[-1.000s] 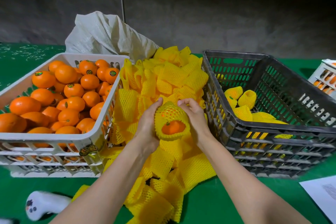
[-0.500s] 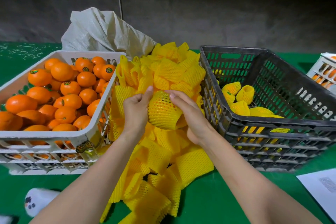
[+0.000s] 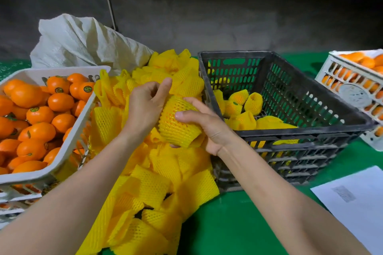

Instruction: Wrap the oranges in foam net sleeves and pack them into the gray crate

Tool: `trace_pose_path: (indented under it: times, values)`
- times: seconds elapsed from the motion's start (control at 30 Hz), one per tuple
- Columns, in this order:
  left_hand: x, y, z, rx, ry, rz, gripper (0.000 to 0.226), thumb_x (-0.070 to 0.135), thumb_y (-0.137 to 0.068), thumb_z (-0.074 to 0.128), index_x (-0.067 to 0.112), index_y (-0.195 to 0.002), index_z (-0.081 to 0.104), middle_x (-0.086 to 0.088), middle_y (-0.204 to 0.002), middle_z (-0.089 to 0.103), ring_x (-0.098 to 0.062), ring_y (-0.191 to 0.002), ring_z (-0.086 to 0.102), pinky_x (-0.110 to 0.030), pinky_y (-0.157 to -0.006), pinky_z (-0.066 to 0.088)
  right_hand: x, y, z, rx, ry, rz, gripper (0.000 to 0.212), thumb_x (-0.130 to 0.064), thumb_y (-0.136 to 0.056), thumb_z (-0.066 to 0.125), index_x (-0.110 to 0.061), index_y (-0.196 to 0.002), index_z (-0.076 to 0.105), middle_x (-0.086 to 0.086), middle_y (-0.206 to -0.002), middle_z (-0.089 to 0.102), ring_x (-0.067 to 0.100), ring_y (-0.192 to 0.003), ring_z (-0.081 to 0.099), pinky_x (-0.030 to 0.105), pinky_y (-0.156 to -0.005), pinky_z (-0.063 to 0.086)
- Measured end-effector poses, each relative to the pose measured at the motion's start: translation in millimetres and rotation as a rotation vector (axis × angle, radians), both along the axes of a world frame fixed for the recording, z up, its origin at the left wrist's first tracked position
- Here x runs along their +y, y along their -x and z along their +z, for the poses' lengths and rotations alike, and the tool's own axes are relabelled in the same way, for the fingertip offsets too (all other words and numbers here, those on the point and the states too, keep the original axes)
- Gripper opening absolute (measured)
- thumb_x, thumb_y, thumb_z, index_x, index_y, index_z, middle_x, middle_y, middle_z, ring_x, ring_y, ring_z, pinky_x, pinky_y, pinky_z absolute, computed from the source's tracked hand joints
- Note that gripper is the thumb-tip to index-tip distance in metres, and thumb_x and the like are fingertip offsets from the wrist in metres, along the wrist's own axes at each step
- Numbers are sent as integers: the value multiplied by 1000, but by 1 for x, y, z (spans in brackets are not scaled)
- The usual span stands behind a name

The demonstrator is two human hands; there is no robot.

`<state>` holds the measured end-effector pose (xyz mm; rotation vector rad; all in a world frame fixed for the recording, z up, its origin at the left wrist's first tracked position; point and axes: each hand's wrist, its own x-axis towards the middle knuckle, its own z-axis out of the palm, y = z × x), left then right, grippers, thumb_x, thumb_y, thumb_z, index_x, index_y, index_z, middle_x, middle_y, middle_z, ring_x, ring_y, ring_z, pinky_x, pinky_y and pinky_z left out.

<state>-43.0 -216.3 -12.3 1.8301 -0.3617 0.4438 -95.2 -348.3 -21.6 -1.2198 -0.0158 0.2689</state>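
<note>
On the green table (image 3: pixel 238 223), a heap of loose foam net sleeves (image 3: pixel 153 188) is spread nearest. Above it, a sleeved orange (image 3: pixel 178 126) is gripped by the right hand (image 3: pixel 209 128), thumb over the top. The left hand (image 3: pixel 145 107) is curled against its left side; whether the net is pinched cannot be told. Beyond, wrapped oranges (image 3: pixel 252 102) are seen in the gray crate (image 3: pixel 300 130), and bare oranges (image 3: pixel 39 114) in the white crate (image 3: pixel 68 147).

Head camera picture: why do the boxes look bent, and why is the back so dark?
Head view: the wide-angle lens bows things near the edges, so the white crate and gray crate seem to lean outward. Head view: light falls on the green table, while the wall behind stays dim.
</note>
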Motion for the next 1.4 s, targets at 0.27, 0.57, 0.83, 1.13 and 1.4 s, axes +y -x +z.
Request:
trace_pose_path:
  times: [0.27, 0.57, 0.83, 1.13, 1.4]
  values:
    - [-88, -16, -8, -61, -29, -21, 8, 11, -97, 49, 14, -97, 57, -2, -94, 60, -20, -87, 58, -29, -77, 46, -100, -26, 27, -230, 219, -498, 40, -28, -57, 77, -37, -95, 68, 10, -116, 63, 31, -109, 59, 54, -91, 49]
    - [-155, -33, -16, -6, -951, -280, 8, 26, -91, 60, 25, -83, 58, 2, -90, 63, -19, -92, 60, -38, -77, 52, -204, -120, 13, -89, 1784, -57, 62, -39, -61, 81, -23, -116, 57, 4, -123, 56, 25, -109, 55, 35, -87, 50]
    - [-151, -38, -23, -41, -931, -288, 11, 32, -89, 62, 31, -79, 56, 13, -74, 51, -12, -81, 55, -28, -65, 42, -227, -154, -51, 69, 1989, 477, 93, -34, -70, 80, -27, -145, 25, 11, -148, 28, 32, -131, 34, 39, -96, 41]
    - [-140, -34, -28, -15, -558, -257, 8, 24, -91, 60, 20, -89, 68, 8, -88, 66, -8, -85, 59, -27, -74, 51, -206, -150, -36, -64, 1914, 266, 104, -39, -73, 76, -27, -150, 6, 9, -157, 12, 32, -143, 16, 50, -113, 24]
    - [-82, -19, -33, -37, -224, -150, 8, 6, -88, 63, 6, -90, 70, 5, -87, 64, -7, -83, 59, -11, -73, 43, -95, -89, 24, -794, 1428, -263, 36, -13, -91, 54, -10, -126, 54, 7, -132, 55, 22, -125, 47, 27, -104, 30]
